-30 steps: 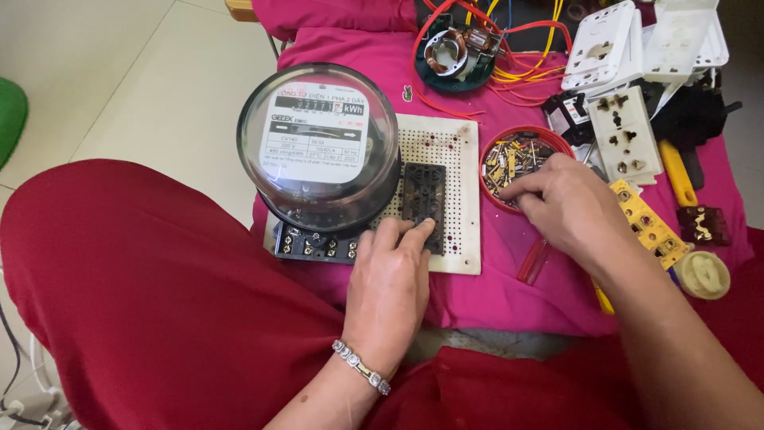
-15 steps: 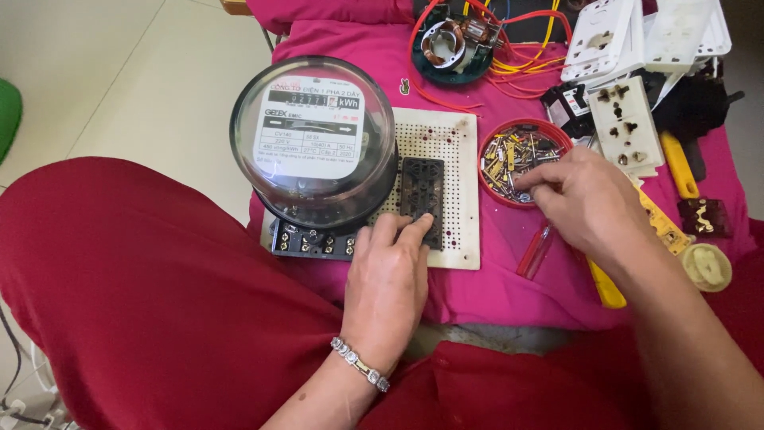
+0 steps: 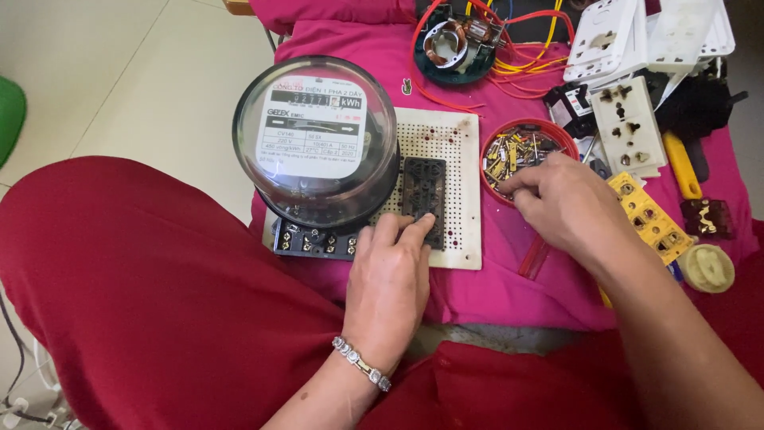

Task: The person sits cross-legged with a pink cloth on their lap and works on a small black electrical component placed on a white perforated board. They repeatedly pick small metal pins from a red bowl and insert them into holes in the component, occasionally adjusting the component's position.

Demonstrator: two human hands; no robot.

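A: Where is our black terminal block (image 3: 423, 197)?
B: Frame centre, on the perforated board (image 3: 458, 187). Left hand (image 3: 387, 291) fingers press it flat, nothing gripped. It is probably rigid and light; we take its long edges.
A: Right hand (image 3: 567, 205)?
B: Fingers narrow, pinching in the red dish (image 3: 492, 139) of small brass parts; contents unclear.

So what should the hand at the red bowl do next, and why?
Probably pinch one small metal piece out of the red bowl. The right hand has its fingertips at the bowl's rim over the pieces, but I can't tell whether it grips one. The left hand rests on the black block on the white board.
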